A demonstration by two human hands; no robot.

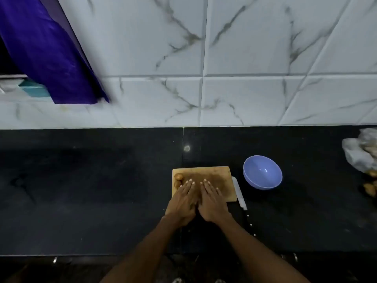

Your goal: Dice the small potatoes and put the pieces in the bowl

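Observation:
A wooden cutting board [221, 174] lies on the black counter. My left hand [183, 201] and my right hand [213, 201] rest flat on it side by side, fingers straight, holding nothing. Small brown potatoes [178, 177] sit at the board's far left corner, just beyond my left fingertips. A knife [239, 194] lies along the board's right edge, blade pointing away, its dark handle toward me. An empty lilac bowl [262, 172] stands to the right of the board.
A clear plastic bag [361, 152] with more potatoes sits at the counter's right edge, with loose potatoes [370, 188] beside it. A purple cloth [51, 52] hangs at the upper left against the marble-tiled wall. The counter's front edge runs below my forearms.

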